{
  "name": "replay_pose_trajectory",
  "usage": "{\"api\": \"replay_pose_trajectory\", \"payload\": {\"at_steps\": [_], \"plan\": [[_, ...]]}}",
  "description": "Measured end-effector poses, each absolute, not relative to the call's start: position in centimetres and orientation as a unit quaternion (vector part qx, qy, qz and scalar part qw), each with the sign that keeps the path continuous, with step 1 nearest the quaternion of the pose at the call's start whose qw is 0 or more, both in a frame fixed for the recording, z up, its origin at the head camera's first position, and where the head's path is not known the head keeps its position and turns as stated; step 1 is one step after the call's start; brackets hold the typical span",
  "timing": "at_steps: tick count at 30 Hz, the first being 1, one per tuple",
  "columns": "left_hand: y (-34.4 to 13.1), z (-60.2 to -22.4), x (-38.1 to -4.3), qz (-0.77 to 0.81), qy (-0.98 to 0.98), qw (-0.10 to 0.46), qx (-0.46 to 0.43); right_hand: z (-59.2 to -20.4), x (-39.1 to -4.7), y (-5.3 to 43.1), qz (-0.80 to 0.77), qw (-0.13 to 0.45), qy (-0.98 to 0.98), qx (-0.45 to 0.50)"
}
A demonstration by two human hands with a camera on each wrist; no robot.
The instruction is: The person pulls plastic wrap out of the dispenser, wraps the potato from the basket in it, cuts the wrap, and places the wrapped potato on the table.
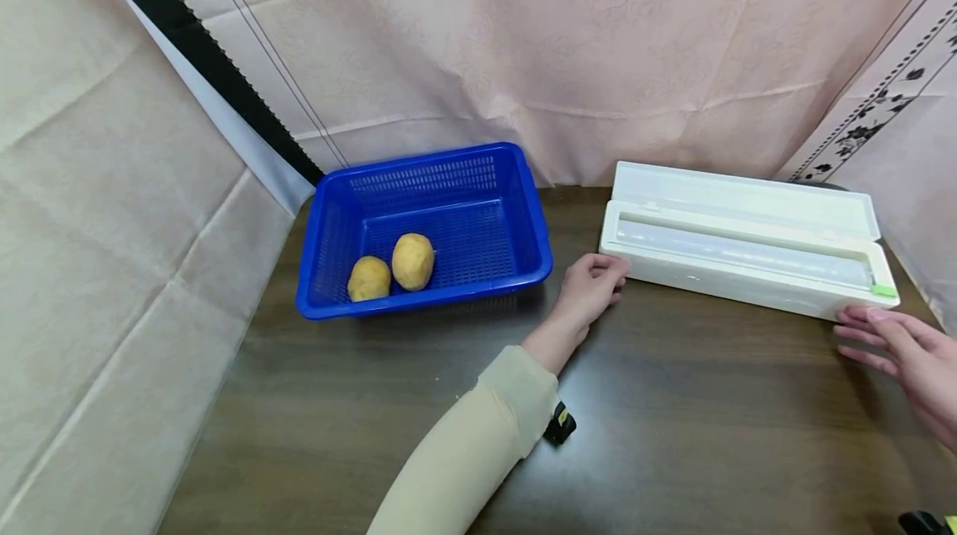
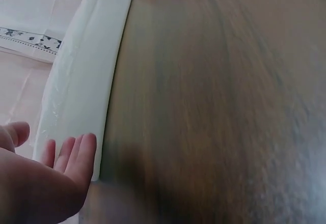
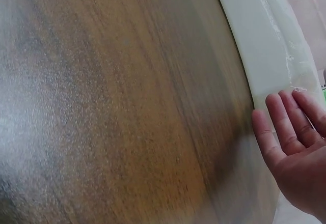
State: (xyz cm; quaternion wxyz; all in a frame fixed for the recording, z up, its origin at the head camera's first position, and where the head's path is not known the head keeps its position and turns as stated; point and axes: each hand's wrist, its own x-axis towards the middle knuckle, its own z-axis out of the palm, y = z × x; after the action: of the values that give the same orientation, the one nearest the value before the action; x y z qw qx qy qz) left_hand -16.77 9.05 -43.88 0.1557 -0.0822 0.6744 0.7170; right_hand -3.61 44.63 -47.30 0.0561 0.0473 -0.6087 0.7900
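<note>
Although the white box (image 1: 733, 282) lies within reach of both hands on the table (image 1: 673, 435), neither of them appears to have a firm hold on it. The left hand (image 1: 586, 294) is at its near left corner, fingers mostly straight in the left wrist view and the thumb standing well apart, gripping nothing that shows. The right hand (image 1: 915, 352) is just beside the right end, near a green tab (image 1: 885, 291), its fingers extended and slightly spread; whether they touch the box, I cannot tell.

The box's lid (image 1: 748, 201) is tipped back, baring a roll of clear film (image 1: 740, 252) in the trough, and something clear and crinkled (image 3: 277, 30) shows along the upper edge in the right wrist view. If that is loose film, it could cling to itself or tear crookedly should the two ends be drawn unevenly. With so light a contact, a push at one end would probably swing the whole box round rather than move it squarely. A jolt might also drop the lid forward over the roll.

To the left, a blue basket (image 1: 486, 286) holds two yellowish potatoes (image 1: 413, 262), side by side toward its near left part. Its right end is near the left hand, so a careless sweep of that forearm could knock it and set the potatoes rolling
</note>
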Motion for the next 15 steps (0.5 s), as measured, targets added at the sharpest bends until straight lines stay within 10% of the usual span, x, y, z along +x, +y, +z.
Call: {"api": "replay_pose_trajectory", "payload": {"at_steps": [15], "plan": [[9.94,-44.24,-17.17,0.794,0.578,0.127,-0.138,-47.59,-4.12,44.57,0.789,0.088,-0.607,0.015]]}}
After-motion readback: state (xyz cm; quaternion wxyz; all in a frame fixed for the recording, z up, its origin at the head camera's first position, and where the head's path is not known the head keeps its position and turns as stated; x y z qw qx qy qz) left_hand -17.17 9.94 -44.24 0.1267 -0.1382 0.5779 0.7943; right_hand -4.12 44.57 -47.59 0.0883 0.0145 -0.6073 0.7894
